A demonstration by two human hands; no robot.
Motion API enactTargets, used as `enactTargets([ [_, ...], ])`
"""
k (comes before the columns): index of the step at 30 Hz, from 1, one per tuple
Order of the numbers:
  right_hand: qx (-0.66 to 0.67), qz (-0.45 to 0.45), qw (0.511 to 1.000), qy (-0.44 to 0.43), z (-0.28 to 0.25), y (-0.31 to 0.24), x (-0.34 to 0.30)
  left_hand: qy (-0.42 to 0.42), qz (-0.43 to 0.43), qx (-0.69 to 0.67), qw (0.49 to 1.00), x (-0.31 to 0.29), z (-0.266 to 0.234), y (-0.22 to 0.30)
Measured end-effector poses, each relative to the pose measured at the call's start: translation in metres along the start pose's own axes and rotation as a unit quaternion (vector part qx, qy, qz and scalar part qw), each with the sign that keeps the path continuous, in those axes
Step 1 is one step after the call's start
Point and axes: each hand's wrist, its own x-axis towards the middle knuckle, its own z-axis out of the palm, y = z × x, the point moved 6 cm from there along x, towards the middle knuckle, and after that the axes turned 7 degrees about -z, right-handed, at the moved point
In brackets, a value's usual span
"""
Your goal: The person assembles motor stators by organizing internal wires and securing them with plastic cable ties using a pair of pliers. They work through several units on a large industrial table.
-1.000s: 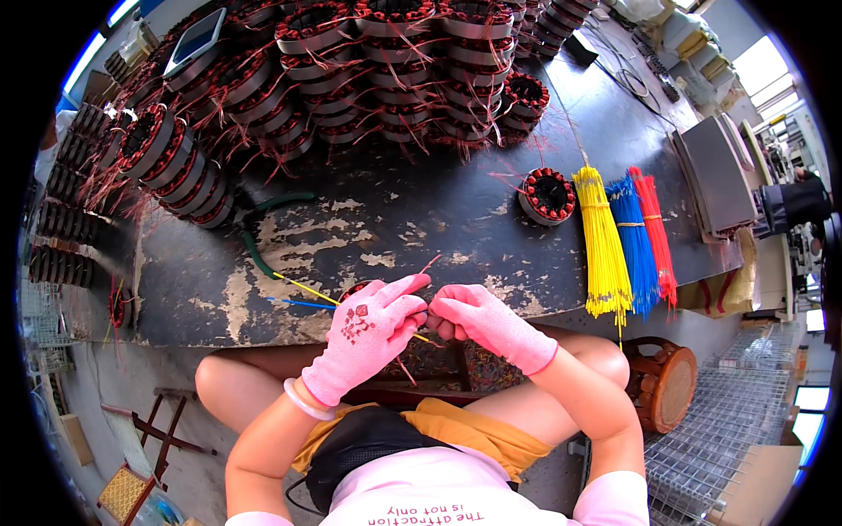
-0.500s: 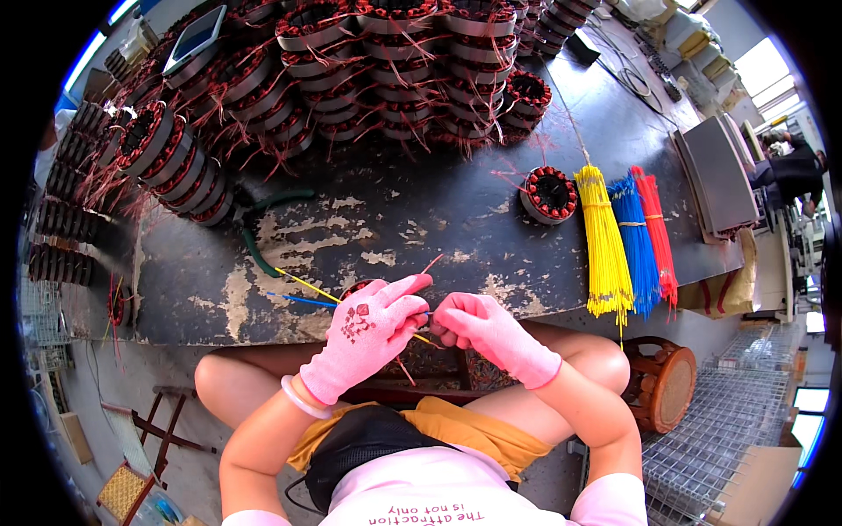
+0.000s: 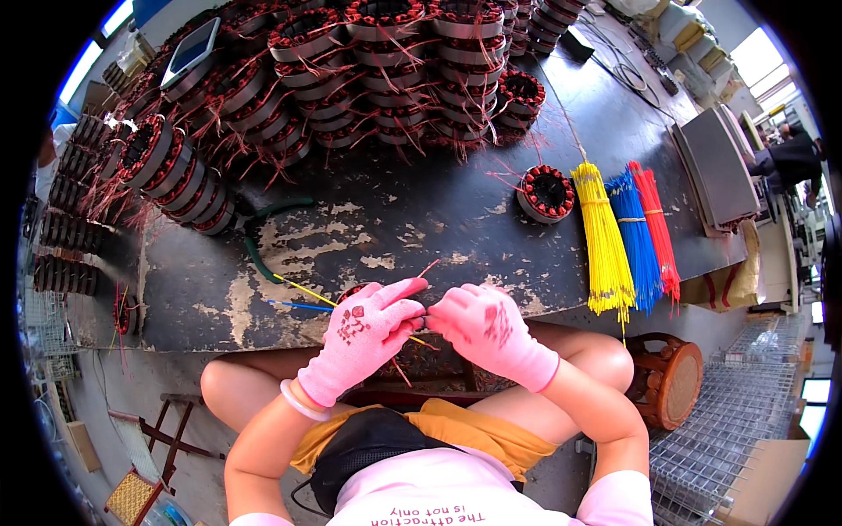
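Note:
My left hand (image 3: pixel 364 331), in a pink glove, is closed over a wound motor stator, whose red coils (image 3: pixel 351 294) barely show behind the knuckles. A yellow wire (image 3: pixel 303 288) and a blue wire (image 3: pixel 298 305) run out to the left from under this hand. Its thumb and index finger meet at a wire joint between the hands. My right hand (image 3: pixel 491 333), gloved alike, pinches at that same spot, its fingertips close to the left ones. The fingers hide the wire ends. Another yellow wire end (image 3: pixel 424 343) pokes out below.
Stacks of stators (image 3: pixel 386 70) fill the table's back. A single stator (image 3: pixel 546 194) stands at right, beside yellow (image 3: pixel 603 237), blue (image 3: pixel 636 237) and red wire bundles (image 3: pixel 656 228). Green-handled pliers (image 3: pixel 256 254) lie at left. A wooden stool (image 3: pixel 671 381) stands by my right knee.
My right hand has turned, bringing the back of the glove into view, and its fingertips have moved left against those of my left hand. The left hand keeps its hold.

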Motion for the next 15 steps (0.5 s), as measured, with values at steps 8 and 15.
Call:
enactTargets([
  [8,0.131,0.181,0.975,0.018,-0.005,0.010,-0.009,0.003,-0.008,-0.001,1.000,-0.001,-0.001,0.000],
  [15,0.216,0.239,0.947,-0.009,0.016,0.009,-0.015,0.002,0.006,0.015,1.000,0.000,0.001,0.000],
])
